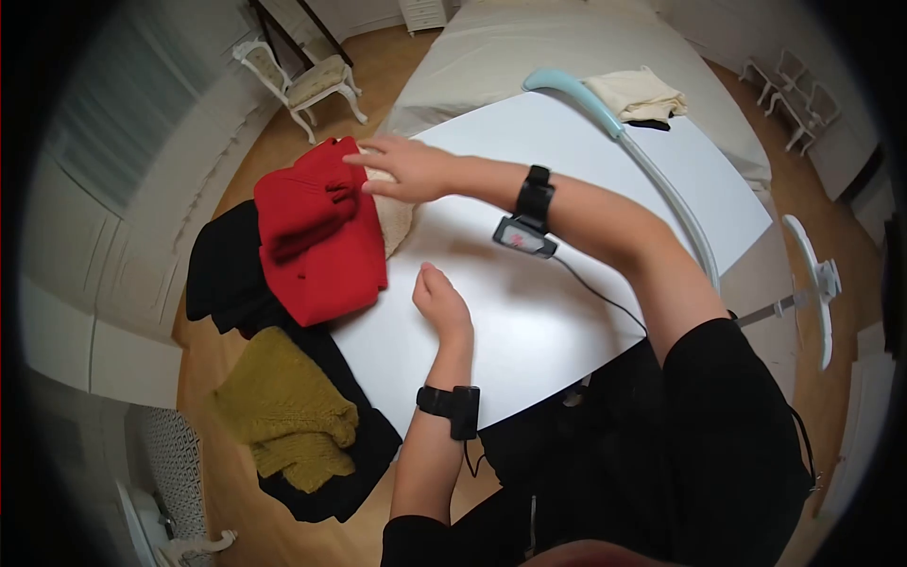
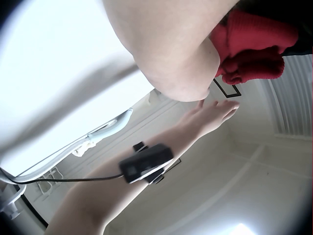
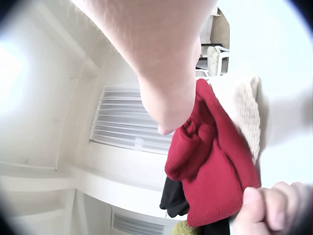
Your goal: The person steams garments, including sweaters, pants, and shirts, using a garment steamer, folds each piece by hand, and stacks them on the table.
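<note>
A folded red garment (image 1: 326, 236) lies at the table's left edge, over black cloth (image 1: 225, 265) and partly over a cream knit piece (image 1: 397, 222). My right hand (image 1: 406, 170) is above its upper right edge with fingers spread, holding nothing; contact with the cloth cannot be told. Right of the garment's lower corner, my left hand (image 1: 442, 302) hovers apart from it, empty. The right wrist view shows the left hand (image 3: 269, 210) with fingers loosely curled beside the red garment (image 3: 215, 181). In the left wrist view, the right hand (image 2: 210, 117) has extended fingers.
An olive knit garment (image 1: 293, 406) rests on black cloth at the lower left. A pale blue curved handle on a grey tube (image 1: 666, 184) crosses the white table (image 1: 520, 312) at right, beside folded cream cloth (image 1: 635, 93). A chair (image 1: 316, 83) stands behind, left of the bed (image 1: 529, 47).
</note>
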A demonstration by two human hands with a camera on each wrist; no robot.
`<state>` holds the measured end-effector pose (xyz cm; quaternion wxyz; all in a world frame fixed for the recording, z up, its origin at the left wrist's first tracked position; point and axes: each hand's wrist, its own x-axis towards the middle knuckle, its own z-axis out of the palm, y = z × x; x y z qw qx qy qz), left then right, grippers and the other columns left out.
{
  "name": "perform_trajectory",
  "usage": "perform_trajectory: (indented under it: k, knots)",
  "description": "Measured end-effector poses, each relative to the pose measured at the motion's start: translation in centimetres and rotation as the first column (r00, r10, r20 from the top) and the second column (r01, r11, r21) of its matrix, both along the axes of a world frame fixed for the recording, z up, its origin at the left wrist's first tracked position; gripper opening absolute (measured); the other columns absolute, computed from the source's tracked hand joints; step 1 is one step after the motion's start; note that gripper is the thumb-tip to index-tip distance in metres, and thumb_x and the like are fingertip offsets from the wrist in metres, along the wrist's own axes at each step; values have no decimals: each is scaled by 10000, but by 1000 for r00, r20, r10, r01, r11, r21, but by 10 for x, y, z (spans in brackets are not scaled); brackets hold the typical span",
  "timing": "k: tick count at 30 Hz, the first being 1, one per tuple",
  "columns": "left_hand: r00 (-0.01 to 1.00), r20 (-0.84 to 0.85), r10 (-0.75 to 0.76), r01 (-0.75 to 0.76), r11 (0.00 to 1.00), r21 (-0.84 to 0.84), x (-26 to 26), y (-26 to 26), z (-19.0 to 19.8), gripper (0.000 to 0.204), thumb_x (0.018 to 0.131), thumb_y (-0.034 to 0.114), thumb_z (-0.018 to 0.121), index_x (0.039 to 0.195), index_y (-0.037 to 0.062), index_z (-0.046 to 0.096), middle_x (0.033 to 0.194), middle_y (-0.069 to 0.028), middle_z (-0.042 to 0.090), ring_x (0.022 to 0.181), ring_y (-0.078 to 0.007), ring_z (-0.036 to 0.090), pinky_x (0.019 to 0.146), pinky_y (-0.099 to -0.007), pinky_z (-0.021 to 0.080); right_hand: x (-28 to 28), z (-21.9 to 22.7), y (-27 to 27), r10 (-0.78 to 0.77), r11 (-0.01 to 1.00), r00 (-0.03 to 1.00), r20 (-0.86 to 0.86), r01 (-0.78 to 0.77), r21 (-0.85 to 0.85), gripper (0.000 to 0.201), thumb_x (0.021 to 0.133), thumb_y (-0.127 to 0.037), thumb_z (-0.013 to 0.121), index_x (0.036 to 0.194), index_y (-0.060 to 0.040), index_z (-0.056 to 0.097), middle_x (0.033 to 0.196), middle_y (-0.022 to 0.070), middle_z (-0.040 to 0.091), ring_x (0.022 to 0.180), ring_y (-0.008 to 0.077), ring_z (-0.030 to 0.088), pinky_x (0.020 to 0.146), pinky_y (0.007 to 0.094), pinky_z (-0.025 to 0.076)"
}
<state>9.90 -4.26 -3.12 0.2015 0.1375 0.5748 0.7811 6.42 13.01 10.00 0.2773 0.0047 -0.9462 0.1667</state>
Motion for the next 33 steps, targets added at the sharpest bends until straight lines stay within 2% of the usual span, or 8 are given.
perform_trajectory:
  k: [6,10,13,17,19,24,31,33]
  knots:
    - [999,34,-26,27,999,-27,7,-1,17,357,1022,201,437,688,151,321,630,84,261,558,-34,238,492,-254,182,162,22,127,-405,913,914,7,403,66,574,942,-263,614,1457,-94,426,1461,222,430,1352,387,405,1134,434,340]
    - [1000,-10,-6,6,999,-50,3,2,12,370,1002,273,460,667,153,358,589,47,322,490,-69,247,450,-257,184,274,-16,227,-710,704,704,35,706,77,628,819,-122,635,1414,-24,460,1412,223,485,1309,386,456,1112,416,380]
    - [1000,-4,-16,16,995,-95,5,3,15,371,1003,273,458,666,147,367,594,44,329,490,-70,250,450,-255,182,322,-32,251,-797,601,594,109,797,56,662,784,-71,640,1416,-7,451,1421,224,475,1328,378,439,1121,411,377]
    - [998,-5,-57,56,991,-117,6,-1,21,375,1007,271,463,666,140,377,600,43,344,488,-67,256,449,-252,180,342,-51,272,-839,541,520,161,831,133,725,755,-83,704,1423,5,437,1432,233,457,1350,367,412,1129,402,374]
    - [998,-9,-60,58,989,-135,6,-1,22,376,1012,262,467,667,136,387,600,42,357,485,-65,260,449,-250,178,339,-48,280,-802,567,494,334,807,166,805,741,-177,762,1443,3,411,1473,234,417,1391,369,371,1163,385,327]
    - [997,10,-77,77,990,-118,2,-3,20,378,1026,226,447,664,131,391,602,40,379,492,-59,273,452,-248,182,321,-67,298,-852,474,404,333,865,164,786,772,-441,710,1427,-82,466,1347,229,517,1200,377,543,1004,458,476]
    - [996,9,-92,92,989,-112,4,-2,19,374,1026,214,440,666,130,385,596,38,368,491,-63,267,453,-254,177,313,-67,304,-877,345,296,379,936,69,624,798,-394,684,1341,-122,542,1262,198,579,1142,357,590,939,457,503]
    - [996,9,-89,89,991,-97,3,-4,19,372,1026,213,438,667,129,388,596,38,368,491,-63,269,453,-254,178,311,-68,310,-880,326,324,348,944,-54,466,805,-314,691,1217,-117,596,1117,197,647,1050,348,638,888,423,514]
